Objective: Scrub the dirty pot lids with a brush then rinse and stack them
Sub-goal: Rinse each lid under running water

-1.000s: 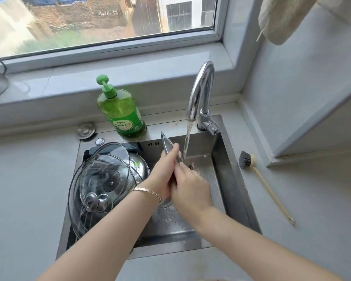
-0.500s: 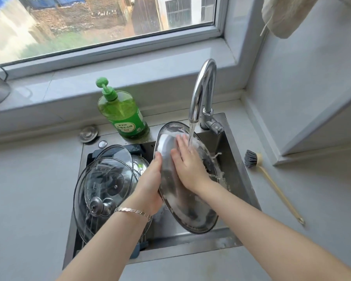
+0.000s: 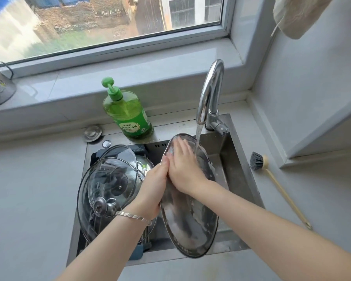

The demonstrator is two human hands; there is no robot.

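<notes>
The round, steel-rimmed glass pot lid, edge-on a second ago, is now facing up, tilting over the steel sink under the curved chrome tap. The left hand is gripping its left rim while the right hand, fingers flat, is rubbing it. Rinsing seems to be underway, with the wooden-handled, dark-bristled brush lying aside.

Head camera looks down, close over the sink, facing the window.
</notes>
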